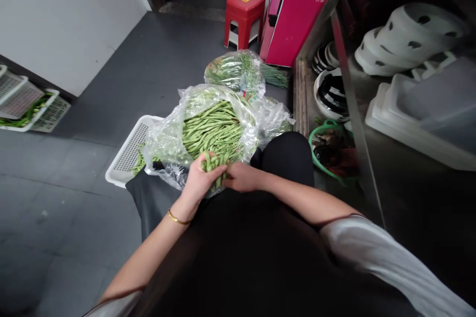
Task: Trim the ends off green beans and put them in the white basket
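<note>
A large clear plastic bag [167,133] lies open before my knees, full of long green beans [211,129]. At its near edge my left hand [199,173] is closed round a bunch of green beans [215,162], their ends sticking up past the thumb. My right hand [241,177] is beside it, fingers curled in against the same bunch; its fingertips are partly hidden, and the beans between them show only in part. Left of the bag, partly under it, a white perforated basket [128,151] holds some green beans [139,161].
Behind the bag lie another bag of greens [232,69] and a bundle of thin green stalks [275,75]. A red stool [245,15] stands by a pink cabinet [293,15]. At right are a metal shelf [357,124] and a green basket [316,158]; stacked white baskets [52,114] sit far left.
</note>
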Available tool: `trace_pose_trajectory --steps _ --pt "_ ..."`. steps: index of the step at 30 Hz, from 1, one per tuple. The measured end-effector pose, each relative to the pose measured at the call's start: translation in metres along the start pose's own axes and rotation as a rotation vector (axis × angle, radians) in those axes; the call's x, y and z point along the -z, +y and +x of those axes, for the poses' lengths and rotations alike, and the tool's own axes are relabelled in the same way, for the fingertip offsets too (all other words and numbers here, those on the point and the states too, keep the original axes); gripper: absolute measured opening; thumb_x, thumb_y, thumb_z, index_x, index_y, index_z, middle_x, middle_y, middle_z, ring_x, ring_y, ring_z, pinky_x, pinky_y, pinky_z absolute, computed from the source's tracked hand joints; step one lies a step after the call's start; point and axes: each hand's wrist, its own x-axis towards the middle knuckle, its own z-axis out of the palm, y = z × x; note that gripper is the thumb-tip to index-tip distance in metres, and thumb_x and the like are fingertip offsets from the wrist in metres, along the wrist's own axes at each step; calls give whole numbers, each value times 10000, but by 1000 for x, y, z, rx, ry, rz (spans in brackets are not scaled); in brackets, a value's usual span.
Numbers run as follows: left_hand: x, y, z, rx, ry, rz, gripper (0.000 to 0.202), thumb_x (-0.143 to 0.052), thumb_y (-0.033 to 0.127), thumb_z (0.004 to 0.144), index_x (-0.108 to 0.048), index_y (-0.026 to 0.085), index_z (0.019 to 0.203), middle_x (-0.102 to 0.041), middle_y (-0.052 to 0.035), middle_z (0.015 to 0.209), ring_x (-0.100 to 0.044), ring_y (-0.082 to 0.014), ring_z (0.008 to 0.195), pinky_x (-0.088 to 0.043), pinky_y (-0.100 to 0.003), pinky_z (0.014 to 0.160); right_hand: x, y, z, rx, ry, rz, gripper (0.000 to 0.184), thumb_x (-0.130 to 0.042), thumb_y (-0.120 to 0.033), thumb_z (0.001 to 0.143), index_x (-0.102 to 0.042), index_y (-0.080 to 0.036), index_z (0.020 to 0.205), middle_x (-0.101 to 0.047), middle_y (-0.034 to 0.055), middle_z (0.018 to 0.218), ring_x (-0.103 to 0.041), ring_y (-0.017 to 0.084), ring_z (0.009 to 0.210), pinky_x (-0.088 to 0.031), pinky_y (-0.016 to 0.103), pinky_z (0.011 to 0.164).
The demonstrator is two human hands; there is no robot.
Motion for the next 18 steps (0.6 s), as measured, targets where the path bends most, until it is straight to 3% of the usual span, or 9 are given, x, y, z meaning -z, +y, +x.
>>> trace_pose_trajectory --steps 2,4,8,10,12,13,18 --pt "-1 -1 -1 -12 -12 34 394 -796 218 542 -513 168 811 -641 -1 709 -606 -149 645 -467 -240 589 -1 -3 3 90 27 -140 232 -540 -298 824 -609 -105 715 -629 62 692 -548 128 616 -367 228 572" --pt "1 -1 -2 6 -58 22 373 -791 231 553 -510 168 790 -620 8 682 -595 -145 625 -461 -246 589 11 -3 -1 125 14 -179 279 -557 -362 817 -616 -116 700 -616 50 678 -529 125 610 -334 228 561" --pt "3 7 -6 -49 -214 165 289 -749 248 599 -526 166 763 -573 22 650 -556 -132 601 -433 -243 582 50 4 -15 42 267 -86 257 -491 -364 874 -614 -140 841 -583 -2 663 -506 96 605 -319 206 582" --pt "4 12 -9 -158 -244 365 225 -715 247 628 -536 169 741 -545 31 630 -518 -118 586 -406 -233 574 58 6 -15 77 156 -24 270 -460 -354 895 -605 -144 806 -553 -25 601 -491 82 564 -316 195 573" --pt "4 15 -11 -278 -231 547 169 -675 246 659 -542 173 734 -546 31 645 -496 -113 598 -392 -229 587 54 6 -11 113 -4 -1 326 -423 -334 914 -588 -139 711 -529 -31 545 -477 74 516 -312 190 552" --pt "4 16 -12 -325 -211 616 149 -655 246 674 -542 175 738 -550 29 656 -491 -113 605 -388 -229 595 48 5 -8 115 -11 -29 348 -407 -319 922 -582 -135 684 -535 -23 546 -481 76 515 -311 193 549" --pt "2 17 -11 -324 -85 816 112 -600 239 704 -505 180 720 -517 37 607 -466 -114 567 -370 -230 563 15 -7 6 83 328 -489 271 -388 -222 907 -618 -113 814 -639 82 740 -562 153 667 -303 245 556"
